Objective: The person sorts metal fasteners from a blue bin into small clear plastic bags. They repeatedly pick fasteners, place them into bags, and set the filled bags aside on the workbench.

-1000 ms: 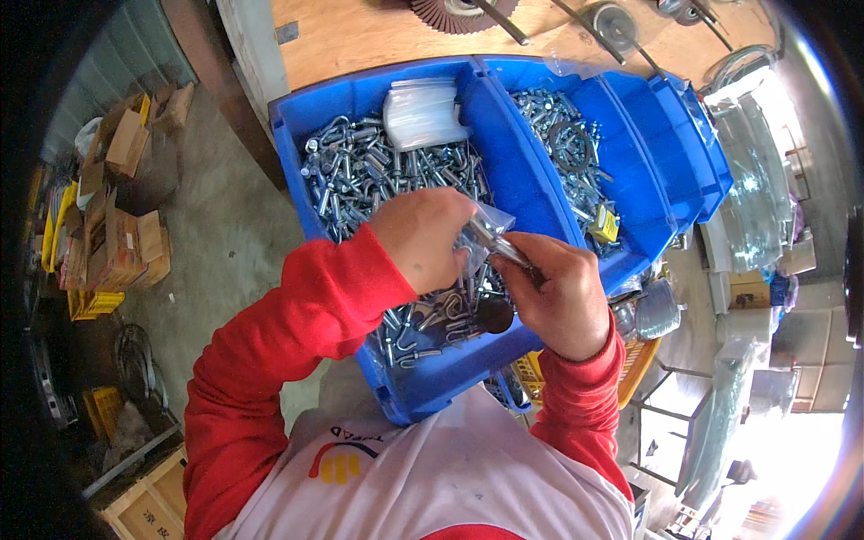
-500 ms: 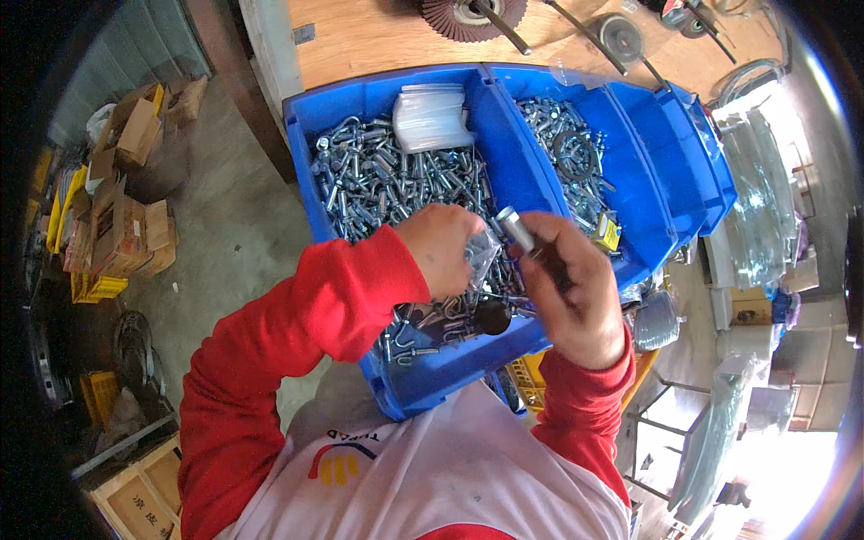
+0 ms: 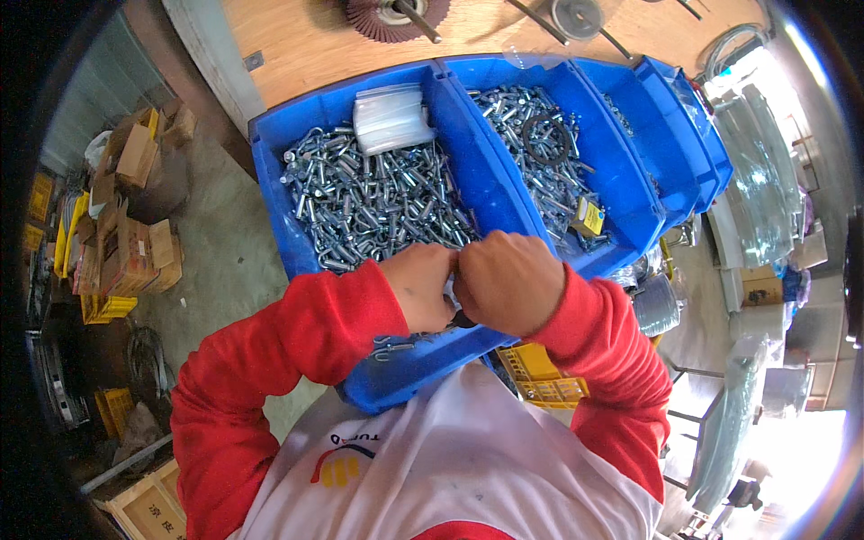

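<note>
My left hand [image 3: 418, 286] and my right hand [image 3: 508, 281] meet over the near part of a blue bin [image 3: 499, 175]. Both are closed, knuckles side by side. A pale sliver of a clear plastic bag [image 3: 448, 288] shows between them, gripped by my left hand. My right fingers curl inward, and what they hold is hidden. Something dark shows just below the hands, too covered to name. Under and beyond them, the bin holds a heap of shiny metal bolts [image 3: 378, 193], some with hooked ends. A stack of clear plastic bags [image 3: 391, 119] lies on the heap's far side.
To the right, a second blue bin [image 3: 621, 171] holds bolts, a black ring [image 3: 546, 139] and a small yellow box [image 3: 588, 219]; more blue bins follow. Behind is a wooden board [image 3: 310, 40] with an abrasive flap wheel [image 3: 396, 16]. Cardboard boxes [image 3: 135, 252] stand on the left floor.
My right hand has come left and turned over against my left hand. The metal cylindrical piece seen in its fingers is now out of sight. The view has shifted slightly.
</note>
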`<control>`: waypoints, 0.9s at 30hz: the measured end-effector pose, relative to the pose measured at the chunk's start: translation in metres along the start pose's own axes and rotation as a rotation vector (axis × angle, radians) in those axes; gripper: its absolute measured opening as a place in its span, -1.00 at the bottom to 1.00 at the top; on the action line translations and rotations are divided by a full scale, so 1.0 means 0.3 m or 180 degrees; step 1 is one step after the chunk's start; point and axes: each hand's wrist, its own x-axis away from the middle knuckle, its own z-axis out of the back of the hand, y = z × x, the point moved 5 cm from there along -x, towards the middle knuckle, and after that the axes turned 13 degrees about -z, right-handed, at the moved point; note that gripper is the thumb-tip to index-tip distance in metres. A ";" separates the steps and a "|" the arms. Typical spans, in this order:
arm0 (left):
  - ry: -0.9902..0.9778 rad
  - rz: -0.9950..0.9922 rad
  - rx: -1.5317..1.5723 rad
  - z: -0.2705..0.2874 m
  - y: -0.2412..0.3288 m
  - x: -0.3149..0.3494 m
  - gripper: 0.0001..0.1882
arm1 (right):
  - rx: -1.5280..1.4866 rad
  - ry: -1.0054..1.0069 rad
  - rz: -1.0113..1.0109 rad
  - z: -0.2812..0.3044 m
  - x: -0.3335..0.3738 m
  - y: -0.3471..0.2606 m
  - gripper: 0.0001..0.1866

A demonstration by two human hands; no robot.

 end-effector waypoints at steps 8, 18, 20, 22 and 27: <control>-0.0315 0.0772 0.0974 0.008 -0.008 0.001 -0.56 | -0.0792 -0.0965 0.0562 0.045 -0.023 0.087 -0.62; -0.0147 0.0695 0.1502 0.017 0.000 0.008 -0.48 | -0.1279 0.0894 0.1044 -0.064 0.070 0.122 -0.61; -0.0132 0.0572 0.1235 0.017 0.011 0.004 -0.51 | -0.1445 0.1141 0.0950 -0.062 0.076 0.131 -0.65; -0.0105 0.0293 0.0739 0.016 0.021 -0.004 -0.54 | -0.1508 0.1177 0.0820 -0.059 0.083 0.134 -0.67; 0.0626 -0.0379 -0.0809 0.095 0.091 0.023 -0.60 | -0.1365 0.1077 0.1204 -0.009 0.130 0.121 -0.68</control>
